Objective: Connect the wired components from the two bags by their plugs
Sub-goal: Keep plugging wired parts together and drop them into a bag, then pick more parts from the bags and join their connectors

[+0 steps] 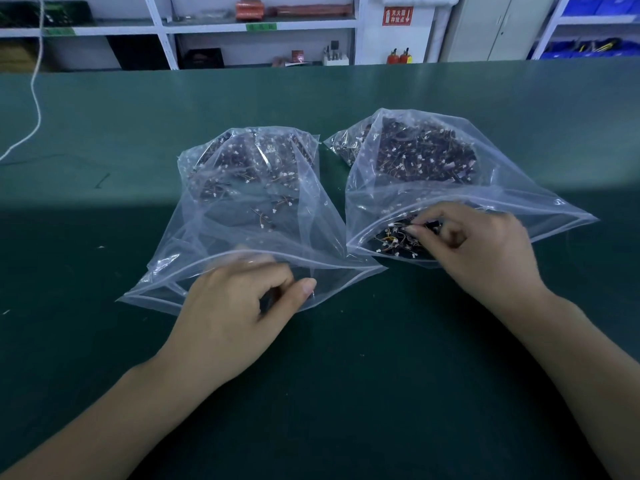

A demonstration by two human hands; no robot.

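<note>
Cable [34, 98], white and slack, hangs down at the far left onto the green tabletop [104, 341], well apart from the work. Next to the right lies the left zip bag [249, 202], clear plastic, its open mouth facing the person and its dark wired components with small white plugs heaped mostly toward the far end. The left hand [235, 313] rests at that mouth with fingers curled and thumb brought toward the forefinger, apparently pinching the near lip of the plastic; the fingers are blurred, so whether they also hold a component I cannot tell. Just beside it, further right, sits the right zip bag [450, 188], also open toward the person, with one pile of components at the far end and a smaller cluster [398, 240] at the mouth. The right hand [478, 244] reaches into that mouth, fingertips drawn together on the cluster, seemingly picking at a single piece. The step in hand looks like fetching one component from each bag; nothing is joined yet. The next move would call for lifting one piece free of the tangle on each side, then finding and aligning the two plugs.
</note>
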